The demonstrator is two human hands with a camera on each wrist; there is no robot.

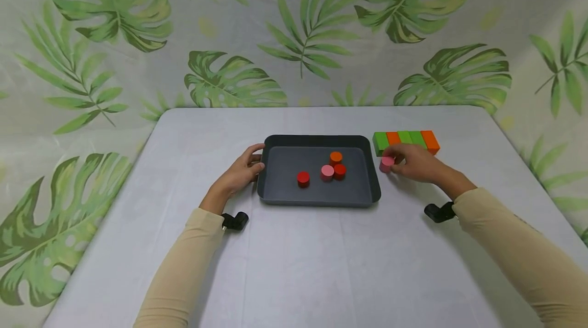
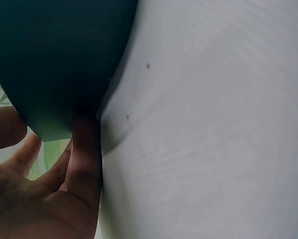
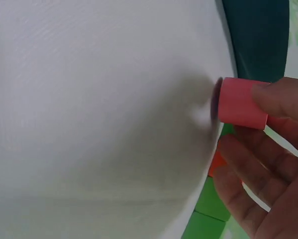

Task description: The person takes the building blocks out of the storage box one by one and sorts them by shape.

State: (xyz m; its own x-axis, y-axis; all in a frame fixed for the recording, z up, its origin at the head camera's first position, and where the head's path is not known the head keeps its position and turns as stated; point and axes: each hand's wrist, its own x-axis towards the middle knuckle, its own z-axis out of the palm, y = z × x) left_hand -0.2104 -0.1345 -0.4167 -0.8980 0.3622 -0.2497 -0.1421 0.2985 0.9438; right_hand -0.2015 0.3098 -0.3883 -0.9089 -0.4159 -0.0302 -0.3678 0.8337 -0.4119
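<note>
My right hand point(image 1: 417, 164) pinches a pink cylinder block point(image 1: 387, 164) between thumb and fingers, just right of the tray. In the right wrist view the cylinder point(image 3: 242, 103) stands end-down at the white tabletop; whether it touches cannot be told. My left hand point(image 1: 240, 171) touches the left end of a dark grey tray point(image 1: 317, 202), thumb and fingertips at its rim and outer wall. Inside the tray stand a pink cylinder point(image 1: 327, 173), an orange cylinder point(image 1: 336, 158) and two red cylinders, one point(image 1: 339, 171) beside the pink and one point(image 1: 303, 179) apart to the left.
Behind my right hand a row of green and orange blocks point(image 1: 404, 137) lies side by side, partly hidden by the fingers. A white cloth covers the table point(image 1: 294, 267). Leaf-patterned fabric point(image 1: 312, 32) hangs behind it.
</note>
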